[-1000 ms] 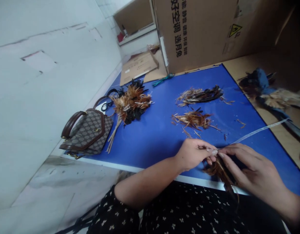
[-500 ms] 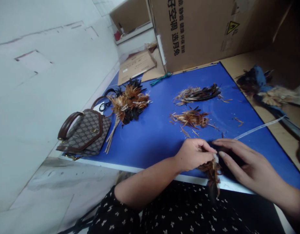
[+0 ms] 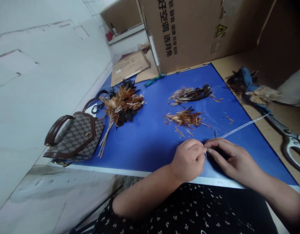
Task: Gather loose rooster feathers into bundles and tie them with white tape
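Note:
My left hand (image 3: pixel 189 161) is closed in a fist near the table's front edge. The brown feather bunch seen in it half a second ago is now hidden by the hand. The thumb and forefinger of my right hand (image 3: pixel 229 157) pinch together against the left fingertips. A thin pale strand (image 3: pixel 206 154) shows where the hands meet; what the right fingertips grip is too small to make out. Just beyond lie a pile of brown feathers (image 3: pixel 185 118) and a darker feather pile (image 3: pixel 191 94).
A large feather bundle with sticks (image 3: pixel 124 102) lies at left beside a patterned handbag (image 3: pixel 77 135). Scissors (image 3: pixel 290 139) and a blue-wrapped feather bundle (image 3: pixel 248 81) are at right. A pale strip (image 3: pixel 244 125) crosses the blue tabletop (image 3: pixel 145 139). A cardboard box (image 3: pixel 193 35) stands behind.
My right hand has closed from a spread position and come against my left fingertips. The feather bunch that hung below my left hand has gone out of sight. The view has shifted slightly.

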The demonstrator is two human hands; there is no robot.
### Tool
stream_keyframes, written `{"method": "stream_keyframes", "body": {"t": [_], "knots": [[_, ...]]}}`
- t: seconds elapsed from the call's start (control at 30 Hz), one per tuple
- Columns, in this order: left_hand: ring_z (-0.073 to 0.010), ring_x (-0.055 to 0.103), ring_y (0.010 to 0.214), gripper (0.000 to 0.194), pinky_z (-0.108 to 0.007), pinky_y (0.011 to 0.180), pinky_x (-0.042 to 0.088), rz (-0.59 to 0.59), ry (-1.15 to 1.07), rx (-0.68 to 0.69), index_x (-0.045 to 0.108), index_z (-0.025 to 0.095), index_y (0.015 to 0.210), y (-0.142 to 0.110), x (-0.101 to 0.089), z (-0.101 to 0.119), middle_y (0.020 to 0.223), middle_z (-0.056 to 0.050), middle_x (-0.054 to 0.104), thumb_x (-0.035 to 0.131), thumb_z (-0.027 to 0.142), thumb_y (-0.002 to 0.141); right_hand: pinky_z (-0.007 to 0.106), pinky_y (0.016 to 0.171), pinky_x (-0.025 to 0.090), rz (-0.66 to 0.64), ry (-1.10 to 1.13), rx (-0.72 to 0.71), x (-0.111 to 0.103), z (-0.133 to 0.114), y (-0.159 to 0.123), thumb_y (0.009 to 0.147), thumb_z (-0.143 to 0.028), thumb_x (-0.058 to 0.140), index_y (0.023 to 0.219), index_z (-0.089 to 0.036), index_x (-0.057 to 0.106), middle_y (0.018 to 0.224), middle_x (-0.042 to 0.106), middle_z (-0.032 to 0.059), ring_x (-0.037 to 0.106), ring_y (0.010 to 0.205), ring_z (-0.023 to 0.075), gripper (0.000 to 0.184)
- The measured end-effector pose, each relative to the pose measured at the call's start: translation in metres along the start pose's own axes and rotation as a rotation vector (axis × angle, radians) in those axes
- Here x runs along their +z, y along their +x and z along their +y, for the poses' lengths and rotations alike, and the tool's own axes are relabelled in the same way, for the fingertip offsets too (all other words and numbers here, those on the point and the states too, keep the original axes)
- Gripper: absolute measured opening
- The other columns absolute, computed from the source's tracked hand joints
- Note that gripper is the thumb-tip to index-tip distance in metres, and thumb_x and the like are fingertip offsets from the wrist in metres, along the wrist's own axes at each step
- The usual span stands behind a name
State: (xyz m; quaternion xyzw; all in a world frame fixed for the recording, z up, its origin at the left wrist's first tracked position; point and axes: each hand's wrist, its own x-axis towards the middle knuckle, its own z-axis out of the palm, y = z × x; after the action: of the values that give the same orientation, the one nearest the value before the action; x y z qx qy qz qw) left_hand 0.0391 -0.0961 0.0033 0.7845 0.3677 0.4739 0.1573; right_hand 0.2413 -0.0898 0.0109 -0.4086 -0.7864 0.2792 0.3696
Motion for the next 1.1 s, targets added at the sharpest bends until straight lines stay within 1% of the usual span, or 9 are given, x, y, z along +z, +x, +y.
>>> {"method": "stream_keyframes", "body": {"t": [0.07,0.2,0.33,0.4,0.57,0.73,0.87,1.03,1.1], "knots": [[-0.0178,0.072,0.091,0.014,-0.033,0.086,0.062,-0.028,0.128,0.13,0.07,0.014,0.097,-0.002,-0.002,-0.001,0.097,-0.01,0.076,0.057,0.009,0.097,0.034,0.083,0.061,0.001,0.017,0.059,0.0,0.0,-0.001,0.103,-0.032,0.061,0.112,-0.027,0.069,0.105,0.077,0.0042,0.075,0.094,0.0213,0.013],[-0.0182,0.071,0.092,0.013,-0.032,0.084,0.061,-0.086,0.302,0.246,0.069,0.012,0.106,-0.004,-0.006,-0.001,0.102,-0.01,0.077,0.057,0.011,0.101,0.034,0.079,0.062,0.013,0.051,0.138,-0.001,-0.001,-0.002,0.102,-0.037,0.064,0.112,-0.027,0.072,0.105,0.078,0.0043,0.076,0.092,0.0212,0.016],[-0.0188,0.069,0.09,0.015,-0.033,0.081,0.06,-0.158,0.365,0.335,0.069,0.011,0.104,-0.004,-0.01,-0.004,0.105,-0.01,0.076,0.054,0.014,0.103,0.037,0.091,0.063,0.02,0.086,0.107,-0.003,-0.005,0.001,0.101,-0.035,0.065,0.122,-0.026,0.075,0.114,0.079,0.0069,0.076,0.102,0.0227,0.024],[-0.0195,0.069,0.092,0.018,-0.034,0.082,0.06,-0.212,0.384,0.349,0.069,0.011,0.107,-0.005,-0.012,-0.006,0.107,-0.011,0.076,0.052,0.015,0.104,0.038,0.094,0.063,-0.005,0.101,0.064,-0.006,-0.006,0.004,0.101,-0.034,0.065,0.119,-0.026,0.078,0.113,0.079,0.0078,0.075,0.103,0.023,0.024],[-0.0212,0.071,0.097,0.021,-0.037,0.087,0.06,-0.311,0.375,0.33,0.069,0.012,0.11,-0.01,-0.014,-0.011,0.113,-0.013,0.075,0.049,0.017,0.105,0.034,0.085,0.064,-0.052,0.133,0.026,-0.009,-0.008,0.008,0.101,-0.031,0.064,0.114,-0.026,0.081,0.105,0.078,0.0077,0.075,0.095,0.0211,0.022],[-0.0236,0.072,0.1,0.023,-0.038,0.088,0.059,-0.304,0.315,0.287,0.071,0.014,0.112,-0.011,-0.012,-0.011,0.117,-0.015,0.076,0.05,0.016,0.103,0.034,0.084,0.064,-0.035,0.138,0.032,-0.009,-0.008,0.007,0.101,-0.032,0.065,0.113,-0.025,0.08,0.104,0.078,0.0079,0.075,0.095,0.0211,0.021],[-0.0232,0.074,0.1,0.023,-0.037,0.086,0.06,-0.314,0.27,0.25,0.071,0.018,0.113,-0.012,-0.01,-0.01,0.119,-0.013,0.076,0.051,0.018,0.103,0.033,0.082,0.064,-0.024,0.138,0.033,-0.011,-0.008,0.005,0.102,-0.032,0.064,0.109,-0.024,0.08,0.103,0.078,0.0076,0.075,0.092,0.0207,0.02],[-0.0229,0.074,0.101,0.021,-0.038,0.09,0.06,-0.317,0.173,0.116,0.071,0.019,0.109,-0.011,-0.007,-0.005,0.116,-0.012,0.077,0.051,0.019,0.103,0.032,0.079,0.062,0.033,0.087,-0.032,-0.009,-0.006,0.003,0.101,-0.025,0.064,0.099,-0.023,0.078,0.098,0.078,0.0066,0.075,0.089,0.0194,0.014],[-0.0228,0.074,0.1,0.02,-0.037,0.089,0.06,-0.29,0.158,0.087,0.07,0.019,0.106,-0.011,-0.006,-0.003,0.115,-0.012,0.077,0.051,0.018,0.103,0.033,0.081,0.062,0.073,0.048,-0.073,-0.006,-0.005,0.002,0.1,-0.022,0.064,0.099,-0.023,0.076,0.097,0.077,0.0064,0.074,0.089,0.0197,0.012]]}}
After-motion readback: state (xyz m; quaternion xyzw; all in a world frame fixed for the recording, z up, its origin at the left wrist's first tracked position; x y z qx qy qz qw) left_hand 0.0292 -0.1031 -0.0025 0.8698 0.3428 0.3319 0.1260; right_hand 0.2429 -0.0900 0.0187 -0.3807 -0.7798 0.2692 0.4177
